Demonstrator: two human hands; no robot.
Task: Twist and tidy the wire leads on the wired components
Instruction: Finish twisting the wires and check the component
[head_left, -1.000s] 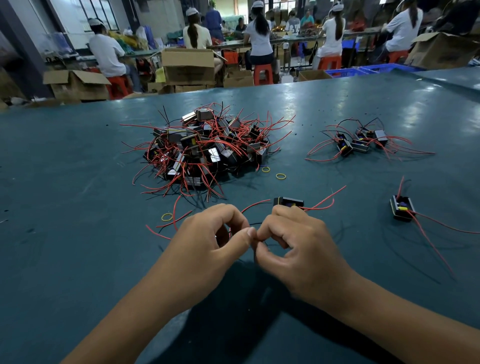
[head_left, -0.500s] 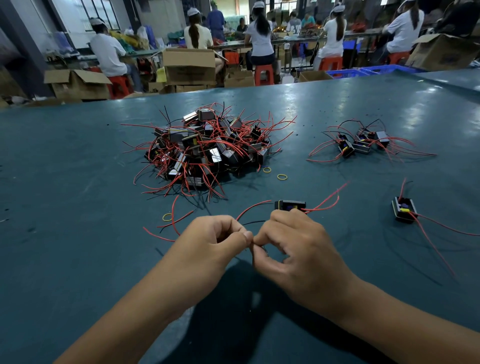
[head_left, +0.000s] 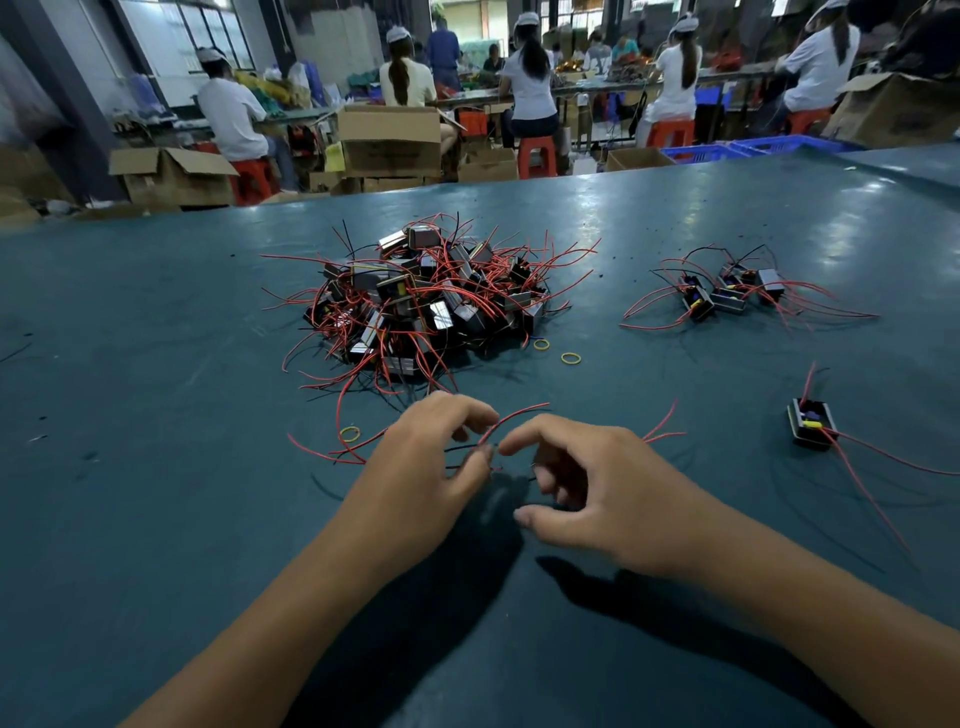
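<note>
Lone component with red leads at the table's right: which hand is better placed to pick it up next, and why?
Right. The right hand lies nearer the lone component, fingers loose; the left hand pinches thin leads.

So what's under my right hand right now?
Under the right hand only its dark shadow on the green table shows. Red wire leads stick out beyond it; whatever component they belong to is covered.

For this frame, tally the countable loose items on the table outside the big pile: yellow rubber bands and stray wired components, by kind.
Yellow rubber bands: 3
Wired components in the far right cluster: 4
Lone wired component at right: 1
Total: 8. The big pile is too tangled to count.
</note>
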